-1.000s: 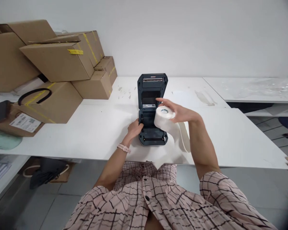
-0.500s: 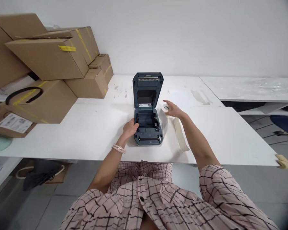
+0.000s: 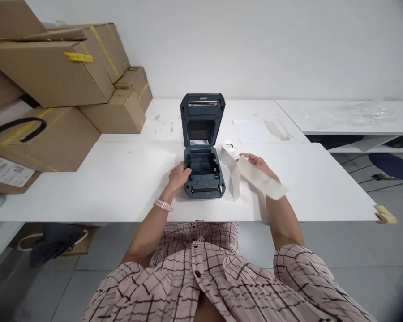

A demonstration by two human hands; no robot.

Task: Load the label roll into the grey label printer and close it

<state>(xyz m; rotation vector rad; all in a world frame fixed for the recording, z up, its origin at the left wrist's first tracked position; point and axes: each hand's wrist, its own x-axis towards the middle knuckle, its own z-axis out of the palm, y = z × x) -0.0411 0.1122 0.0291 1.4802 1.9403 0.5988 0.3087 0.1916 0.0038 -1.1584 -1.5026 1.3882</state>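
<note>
A dark grey label printer (image 3: 203, 147) stands on the white table (image 3: 121, 183) with its lid swung up and its roll bay showing nothing inside. My left hand (image 3: 179, 175) grips the printer's left side. A white label roll (image 3: 229, 148) lies on the table just right of the printer, its tail unrolled toward me. My right hand (image 3: 255, 162) pinches the loose paper strip (image 3: 263, 181) and lifts it off the table beside the roll.
Stacked cardboard boxes (image 3: 57, 89) fill the table's left side. A second white table (image 3: 342, 117) stands at the back right with a blue chair (image 3: 394, 166) below it. A tan object (image 3: 385, 215) sits at the near right table edge.
My right hand set the label roll down to the right of the printer, then drew back and picked up the loose strip. My left hand stayed on the printer.
</note>
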